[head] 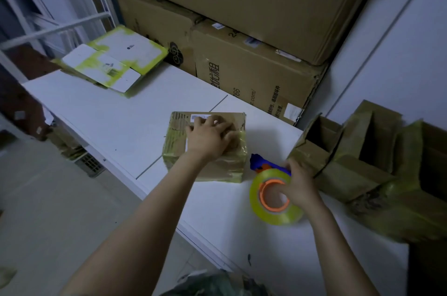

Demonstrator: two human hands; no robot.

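Observation:
A small cardboard parcel (176,150) wrapped in yellowish tape lies on the white table (108,114), with a white label near its far edge. My left hand (210,137) rests flat on top of the parcel, fingers spread. To its right, my right hand (298,183) grips a tape dispenser (273,196) with a blue body, an orange core and a thick roll of yellow-clear tape. The dispenser is just off the parcel's right side, close above the table.
Several open, tape-covered cartons (367,160) crowd the table's right end. Large brown boxes (254,41) are stacked against the back wall. Flattened white-and-yellow cardboard (116,61) lies at the table's far left corner. A metal shelf frame (55,27) stands left; the floor lies below.

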